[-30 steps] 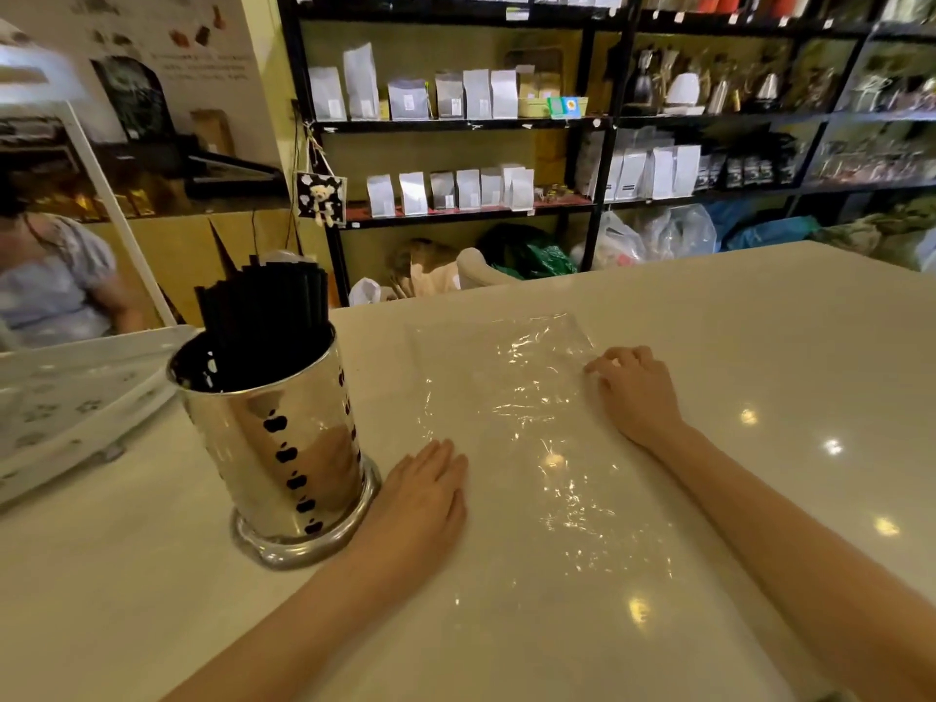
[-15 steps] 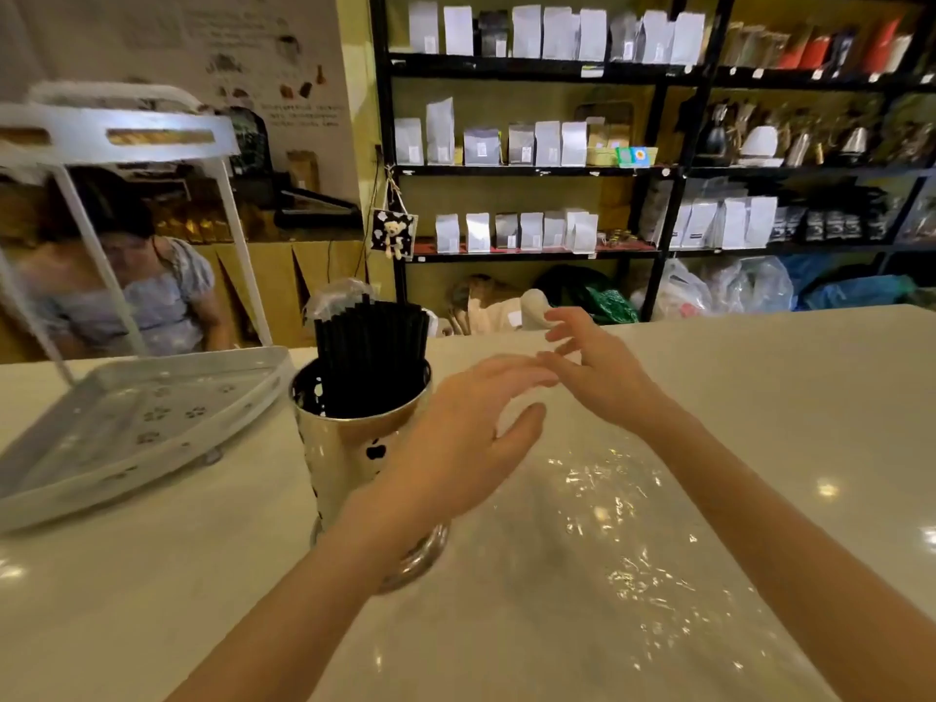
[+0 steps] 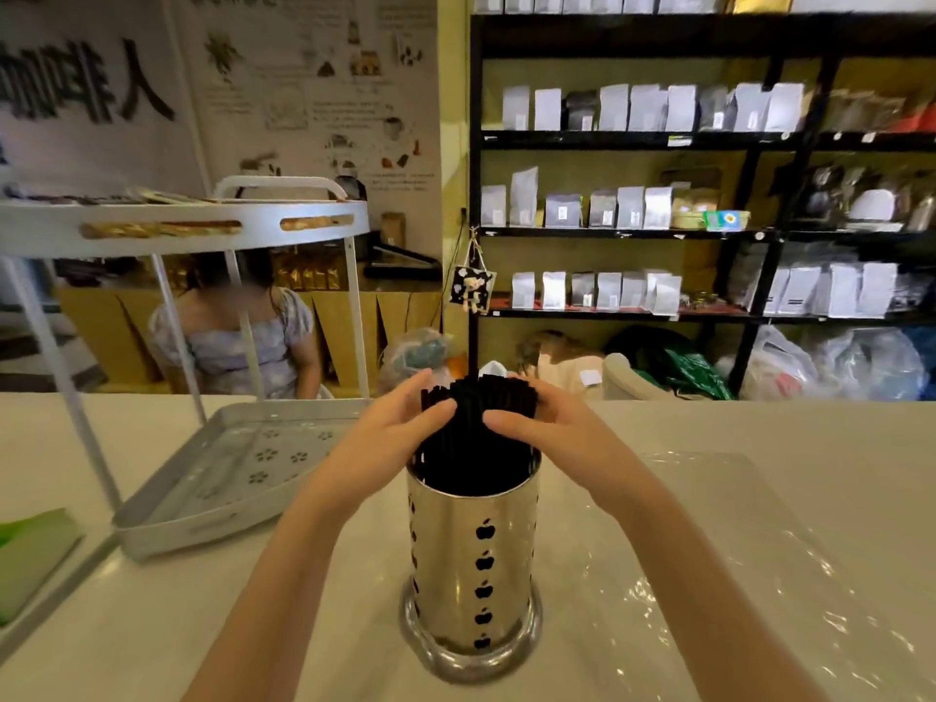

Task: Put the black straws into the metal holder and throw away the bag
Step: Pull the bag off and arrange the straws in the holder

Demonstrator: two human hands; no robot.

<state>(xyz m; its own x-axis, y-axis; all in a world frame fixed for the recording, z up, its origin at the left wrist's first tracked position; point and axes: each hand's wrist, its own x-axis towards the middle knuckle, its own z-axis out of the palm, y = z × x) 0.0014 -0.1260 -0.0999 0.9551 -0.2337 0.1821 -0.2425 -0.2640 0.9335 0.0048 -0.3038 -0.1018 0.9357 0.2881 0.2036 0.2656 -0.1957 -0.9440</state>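
So the black straws (image 3: 476, 438) are already standing upright in the metal holder (image 3: 473, 564), which sits near the middle of the white counter (image 3: 126, 625), tops sticking out above the rim. Both hands are cupped around that sticking-out bundle: the left hand (image 3: 390, 443) presses in from the left side, the right hand (image 3: 537, 428) from the right, fingers curled and touching the straws, so both are closed on the bunch rather than spread open. Looks to me like the tidy-up bit of step one, squeezing the straws together so they sit neat in the cup.

The clear bag (image 3: 734, 559) lies flat and empty on the counter just to the right of the holder, running toward the near right edge. It's shiny and thin, easy to miss.

Further out there's a white tiered rack (image 3: 212, 488) to the left, and dark shelves (image 3: 658, 230) of pouches at the far side.

Next up, I'd guess: let go of the straws, pinch the bag up off the counter (floppy film, probably needs scrunching) and find a bin. No bin in sight here.
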